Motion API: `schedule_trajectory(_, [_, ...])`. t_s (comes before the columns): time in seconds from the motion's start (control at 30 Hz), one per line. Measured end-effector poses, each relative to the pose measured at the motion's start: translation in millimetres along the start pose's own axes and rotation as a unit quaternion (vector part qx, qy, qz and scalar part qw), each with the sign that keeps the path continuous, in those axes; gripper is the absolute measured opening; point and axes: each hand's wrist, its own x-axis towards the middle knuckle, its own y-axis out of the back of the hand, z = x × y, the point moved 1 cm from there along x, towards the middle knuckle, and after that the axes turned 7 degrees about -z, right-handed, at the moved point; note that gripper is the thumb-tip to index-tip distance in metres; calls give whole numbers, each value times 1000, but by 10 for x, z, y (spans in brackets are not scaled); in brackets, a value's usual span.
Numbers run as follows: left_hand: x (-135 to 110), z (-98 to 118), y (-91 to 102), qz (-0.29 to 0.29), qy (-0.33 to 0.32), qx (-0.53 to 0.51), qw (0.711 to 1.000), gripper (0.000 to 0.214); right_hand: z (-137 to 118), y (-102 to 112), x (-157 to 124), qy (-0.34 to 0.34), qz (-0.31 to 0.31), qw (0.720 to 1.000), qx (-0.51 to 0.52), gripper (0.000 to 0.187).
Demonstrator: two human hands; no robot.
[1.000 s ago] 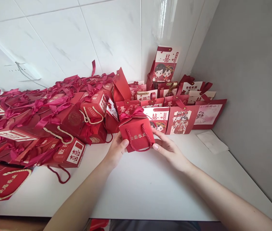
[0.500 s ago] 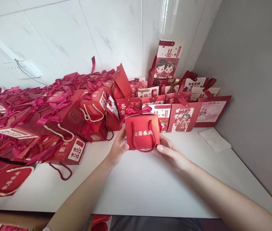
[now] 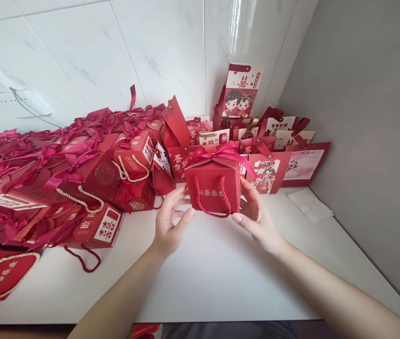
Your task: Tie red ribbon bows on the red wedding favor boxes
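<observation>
A small red gift box [image 3: 214, 176] with gold characters, a twisted red cord handle and a pink-red ribbon bow [image 3: 221, 153] on top is held between my hands above the white table. My left hand [image 3: 172, 221] is at its left side, fingers partly hidden behind the box and thumb near the lower left corner. On the right side, my right hand [image 3: 261, 219] grips the box, with the thumb at the lower front corner. The cord handle hangs down the front face.
Many ribbon-tied red gift boxes [image 3: 95, 176] are stacked on the left. Several upright red and white gift bags [image 3: 268, 172] stand behind against the tiled wall [image 3: 164, 47]. White paper [image 3: 310, 204] lies on the table [image 3: 221, 282] near the grey right wall [image 3: 369, 117].
The gift box has tilted and turned slightly, showing more of its top, bow and right side. My left hand's thumb has moved away from its front. The view has shifted a little.
</observation>
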Motion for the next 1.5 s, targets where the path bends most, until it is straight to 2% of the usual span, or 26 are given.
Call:
schedule_trajectory(0.1, [-53,84,-51,-34,-61,67,995,73,-34,-73,-62,39,36,993,-107,86])
schedule_trajectory(0.2, [-57,102,-135,-82,-38,44,995,93,-38,-128,-143,60,75,976,-196,97])
schedule_trajectory(0.27, [-35,81,-179,-86,1,3,996,98,-33,-145,-179,80,48,967,-239,97])
schedule_trajectory(0.37, [22,32,-171,-40,41,-70,996,81,-8,-144,-193,92,-48,958,-266,91])
schedule_trajectory(0.47, [81,-22,-87,-3,84,-106,991,63,38,-111,-176,67,-93,962,-248,87])
schedule_trajectory(0.63, [109,-78,19,23,155,-147,977,60,95,-59,-140,43,-120,962,-242,82])
schedule_trajectory(0.8, [77,-68,4,44,156,-166,973,64,96,-74,-152,29,-113,962,-247,75])
schedule_trajectory(0.9, [76,-45,-7,54,126,-164,977,65,108,-82,-155,0,-88,967,-239,70])
schedule_trajectory(1.0, [83,-21,-12,52,101,-154,982,65,119,-70,-135,-27,-73,972,-222,70])
schedule_trajectory(1.17, [72,-20,-33,27,160,-205,965,68,113,-46,-78,-116,-105,980,-119,64])
schedule_trajectory(1.3, [61,-26,-55,13,174,-215,961,65,136,-26,-56,-108,-107,987,-56,68])
schedule_trajectory(1.5, [53,-33,-56,-5,168,-212,963,67,167,-10,-69,-96,-96,990,-32,76])
